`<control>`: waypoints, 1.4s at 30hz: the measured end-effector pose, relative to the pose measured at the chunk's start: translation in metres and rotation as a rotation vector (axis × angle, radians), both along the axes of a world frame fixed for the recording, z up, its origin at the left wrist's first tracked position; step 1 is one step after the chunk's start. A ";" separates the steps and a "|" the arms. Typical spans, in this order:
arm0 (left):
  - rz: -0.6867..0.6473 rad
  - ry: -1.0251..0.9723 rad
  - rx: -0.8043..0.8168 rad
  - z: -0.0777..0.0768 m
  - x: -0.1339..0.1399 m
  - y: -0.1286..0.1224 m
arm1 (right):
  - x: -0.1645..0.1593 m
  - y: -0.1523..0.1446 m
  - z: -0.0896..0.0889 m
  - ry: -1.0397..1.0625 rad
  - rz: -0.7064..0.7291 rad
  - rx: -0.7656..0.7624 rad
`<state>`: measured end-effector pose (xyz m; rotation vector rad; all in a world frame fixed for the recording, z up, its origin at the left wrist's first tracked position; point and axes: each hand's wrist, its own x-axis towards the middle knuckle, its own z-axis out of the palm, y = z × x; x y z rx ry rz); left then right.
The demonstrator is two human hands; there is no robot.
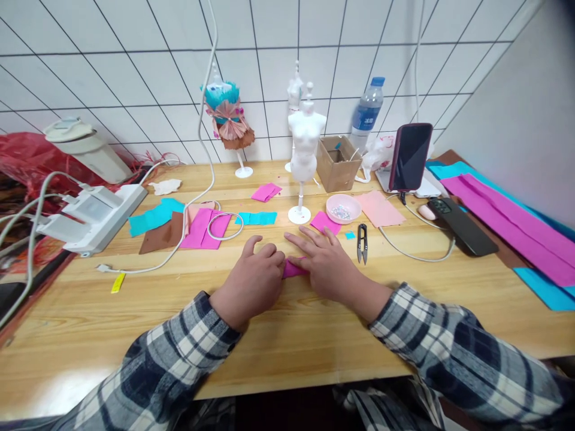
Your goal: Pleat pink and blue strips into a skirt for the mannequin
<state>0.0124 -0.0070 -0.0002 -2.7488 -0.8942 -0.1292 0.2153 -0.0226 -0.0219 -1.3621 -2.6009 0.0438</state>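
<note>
A small piece of magenta crepe paper (294, 269) lies on the table between my two hands, mostly covered by them. My left hand (258, 276) has its fingers curled in and its knuckles at the paper's left side. Flat on the paper's right part and the tabletop rests my right hand (326, 263), fingers spread. Just beyond stands a white mini dress form (306, 140). Another magenta piece (326, 223) is past my right fingertips, beside a pink dish (344, 209) of sequins. Thread snips (362, 244) lie to the right.
Turquoise, brown and magenta paper pieces (206, 230) lie at left under a white cable (197, 129). A decorated dress form (231, 120), cardboard box (338, 164) and water bottle (368, 111) stand along the wall. Phones (462, 226) and long paper strips (516, 227) are at right.
</note>
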 end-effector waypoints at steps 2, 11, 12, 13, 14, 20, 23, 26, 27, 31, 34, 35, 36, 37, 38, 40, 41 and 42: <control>0.004 0.001 -0.006 0.000 0.000 0.000 | 0.004 -0.002 -0.001 0.000 -0.024 0.000; 0.010 -0.008 -0.055 0.002 -0.001 0.004 | 0.020 -0.002 -0.002 0.058 -0.082 -0.032; 0.008 -0.012 -0.072 0.003 -0.002 0.004 | 0.021 -0.002 -0.002 0.064 -0.082 -0.049; 0.010 -0.017 -0.088 0.003 -0.002 0.005 | 0.021 -0.001 -0.002 0.072 -0.080 -0.062; 0.016 -0.019 -0.108 0.003 -0.003 0.005 | 0.022 0.000 -0.003 0.090 -0.082 -0.068; 0.058 -0.027 -0.219 0.001 -0.014 0.003 | 0.020 0.000 -0.002 0.265 -0.128 0.069; 0.067 -0.065 -0.244 0.000 -0.018 0.003 | 0.017 0.001 -0.002 0.252 -0.118 0.117; 0.063 -0.112 -0.291 0.000 -0.020 0.006 | 0.015 0.004 -0.004 0.204 -0.130 0.123; 0.065 -0.126 -0.306 0.000 -0.020 0.008 | 0.015 0.006 -0.005 0.188 -0.126 0.114; 0.093 -0.210 -0.344 -0.007 -0.021 0.016 | 0.015 0.012 -0.006 0.164 -0.111 0.086; 0.128 -0.300 -0.363 -0.017 -0.020 0.023 | 0.013 0.015 -0.005 0.152 -0.104 0.067; 0.136 -0.323 -0.366 -0.020 -0.019 0.026 | 0.012 0.016 -0.005 0.148 -0.102 0.056; 0.141 -0.343 -0.365 -0.022 -0.018 0.028 | 0.012 0.017 -0.005 0.144 -0.103 0.044; 0.149 -0.366 -0.360 -0.023 -0.016 0.030 | 0.011 0.019 -0.004 0.144 -0.107 0.031; 0.158 -0.387 -0.353 -0.024 -0.015 0.032 | 0.010 0.020 -0.004 0.148 -0.113 0.017; 0.181 -0.416 -0.342 -0.025 -0.013 0.036 | 0.009 0.023 -0.003 0.158 -0.128 -0.005; 0.190 -0.420 -0.342 -0.024 -0.013 0.038 | 0.009 0.024 -0.003 0.164 -0.134 -0.017; 0.197 -0.417 -0.345 -0.024 -0.012 0.039 | 0.010 0.025 -0.004 0.174 -0.140 -0.029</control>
